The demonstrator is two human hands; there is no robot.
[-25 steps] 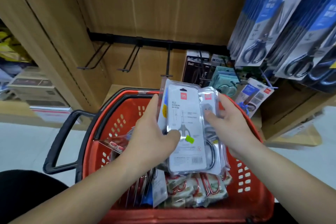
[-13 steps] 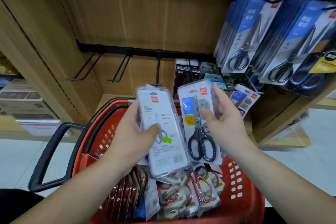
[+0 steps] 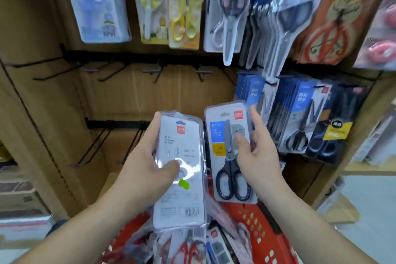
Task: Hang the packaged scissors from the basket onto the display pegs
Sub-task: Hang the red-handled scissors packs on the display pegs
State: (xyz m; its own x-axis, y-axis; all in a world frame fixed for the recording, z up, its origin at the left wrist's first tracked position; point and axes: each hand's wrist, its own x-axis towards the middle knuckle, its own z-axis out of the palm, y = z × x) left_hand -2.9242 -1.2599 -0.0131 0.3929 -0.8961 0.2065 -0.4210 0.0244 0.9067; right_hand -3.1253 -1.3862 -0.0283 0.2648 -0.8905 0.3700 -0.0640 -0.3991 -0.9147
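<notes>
1. Left hand (image 3: 147, 171): grips a clear plastic blister pack with a white back card (image 3: 182, 206). The thumb presses on its face and the fingers curl behind its left edge. This pack is upright, barcode side toward the camera.
2. Right hand (image 3: 259, 163): holds a clear blister pack of black-handled scissors on a blue and yellow card (image 3: 225, 148). The thumb is on its face, the fingers are behind, and the forefinger extends up its right edge.
3. Both packs stand side by side, just above the red perforated plastic basket (image 3: 257, 221).
4. More packaged scissors (image 3: 188, 251) lie in that basket; detail blurred.
5. Black wire pegs (image 3: 159, 70) project from the brown board above both packs, apart from them.
6. Blue-carded scissor packs (image 3: 300, 113) hang at right.
</notes>
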